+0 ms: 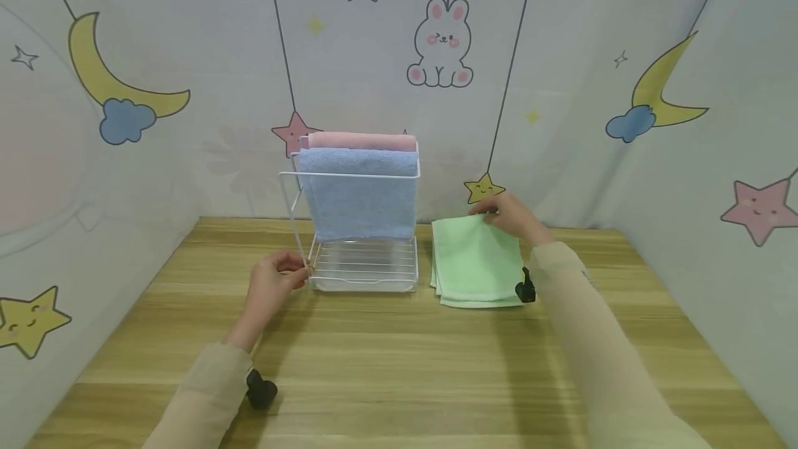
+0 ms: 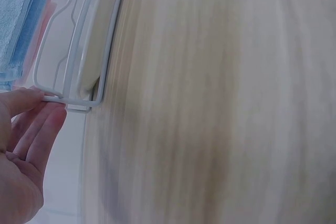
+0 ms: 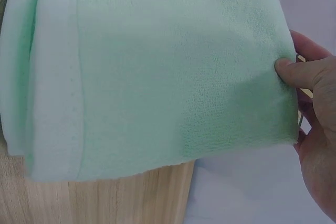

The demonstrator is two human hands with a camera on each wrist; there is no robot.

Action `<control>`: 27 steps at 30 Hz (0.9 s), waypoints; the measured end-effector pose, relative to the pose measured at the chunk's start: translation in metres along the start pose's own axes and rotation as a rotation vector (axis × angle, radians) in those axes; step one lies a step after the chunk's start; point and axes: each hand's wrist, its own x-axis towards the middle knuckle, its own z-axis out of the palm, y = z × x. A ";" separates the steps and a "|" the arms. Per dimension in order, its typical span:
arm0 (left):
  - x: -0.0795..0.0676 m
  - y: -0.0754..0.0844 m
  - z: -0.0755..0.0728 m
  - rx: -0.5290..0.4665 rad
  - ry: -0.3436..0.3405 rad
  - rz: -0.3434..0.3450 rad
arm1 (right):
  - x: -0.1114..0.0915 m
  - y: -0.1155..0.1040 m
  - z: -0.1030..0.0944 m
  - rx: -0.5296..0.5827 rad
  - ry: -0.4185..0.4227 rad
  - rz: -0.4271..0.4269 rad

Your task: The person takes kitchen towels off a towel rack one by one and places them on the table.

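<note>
A white wire towel rack [image 1: 350,175] stands on the table. A blue towel [image 1: 361,199] hangs over one of its bars, and behind it hangs a pink towel [image 1: 368,141]. My left hand [image 1: 274,279] pinches the rack's left side wire low down, between thumb and fingers, as the left wrist view shows. To the right of the rack, my right hand [image 1: 508,217] pinches the folded upper edge of a green towel [image 1: 476,262]. In the right wrist view the thumb lies on the near face of the towel, with the fingers behind it.
At the rack's base sits a pale tray [image 1: 364,285] under a wire grid. The wooden table [image 1: 386,366] reaches back to a curtain [image 1: 374,54] printed with stars, moons and a rabbit. Black devices [image 1: 260,389] are strapped at both wrists.
</note>
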 end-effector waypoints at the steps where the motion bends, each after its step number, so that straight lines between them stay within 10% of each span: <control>1: 0.000 0.000 0.000 -0.001 -0.001 -0.002 | 0.001 0.000 0.000 0.001 0.001 0.006; 27: 0.000 0.002 -0.001 0.012 -0.006 -0.010 | 0.004 0.006 0.003 0.004 0.026 0.135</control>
